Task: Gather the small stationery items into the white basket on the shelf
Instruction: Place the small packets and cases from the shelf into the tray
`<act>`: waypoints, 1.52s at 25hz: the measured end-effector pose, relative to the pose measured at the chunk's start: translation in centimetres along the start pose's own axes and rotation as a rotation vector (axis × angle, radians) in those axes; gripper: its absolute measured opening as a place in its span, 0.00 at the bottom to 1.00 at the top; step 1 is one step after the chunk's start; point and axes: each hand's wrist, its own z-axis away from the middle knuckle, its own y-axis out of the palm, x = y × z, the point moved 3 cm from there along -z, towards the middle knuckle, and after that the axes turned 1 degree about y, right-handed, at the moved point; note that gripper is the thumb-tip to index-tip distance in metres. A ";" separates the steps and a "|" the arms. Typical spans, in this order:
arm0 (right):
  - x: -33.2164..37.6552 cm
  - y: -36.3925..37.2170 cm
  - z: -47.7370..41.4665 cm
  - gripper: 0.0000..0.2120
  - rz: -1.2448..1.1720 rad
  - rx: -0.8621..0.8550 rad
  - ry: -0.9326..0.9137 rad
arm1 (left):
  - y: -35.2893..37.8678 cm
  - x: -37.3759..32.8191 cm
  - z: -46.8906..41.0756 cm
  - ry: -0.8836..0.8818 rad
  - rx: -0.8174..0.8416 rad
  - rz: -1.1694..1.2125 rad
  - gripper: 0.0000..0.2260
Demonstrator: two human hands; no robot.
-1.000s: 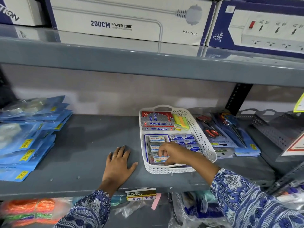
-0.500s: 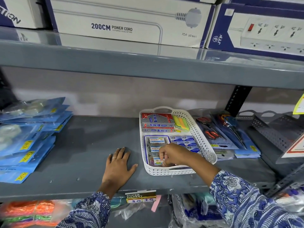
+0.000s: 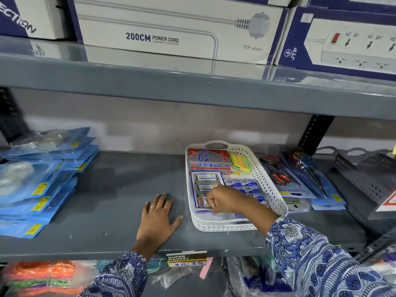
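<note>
A white perforated basket (image 3: 270,185) stands on the grey shelf (image 3: 120,189). It holds a red and grey Softek box (image 3: 209,161), coloured sticky notes (image 3: 241,163), a blue card of small clear pin boxes (image 3: 205,181) and several small blue packets (image 3: 244,184). My right hand (image 3: 225,199) is inside the basket near its front, fingers curled around the near end of the blue card. My left hand (image 3: 158,215) lies flat on the shelf just left of the basket, fingers spread, holding nothing.
Blue packets with yellow price tags (image 3: 38,185) are stacked at the shelf's left. Packaged scissors (image 3: 295,179) lie right of the basket, with grey perforated trays (image 3: 360,168) beyond. Power cord boxes (image 3: 171,31) sit on the upper shelf, close overhead.
My right hand has shifted slightly within the front of the basket, fingers curling tighter on the card. My left hand has stayed flat on the shelf.
</note>
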 end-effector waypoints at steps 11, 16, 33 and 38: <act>-3.0 -2.6 1.8 0.03 -0.222 -0.039 0.063 | 0.2 0.2 -0.2 0.000 0.015 -0.006 0.40; -8.2 -0.7 5.5 0.21 -0.012 0.130 0.165 | 0.2 0.3 -0.2 -0.002 0.017 -0.017 0.41; -10.2 0.5 2.0 0.22 0.115 -0.002 0.148 | -0.1 0.0 -0.1 -0.001 0.015 -0.007 0.40; -10.0 0.7 2.3 0.22 0.134 -0.012 0.188 | -0.1 0.0 0.0 0.003 0.020 -0.020 0.40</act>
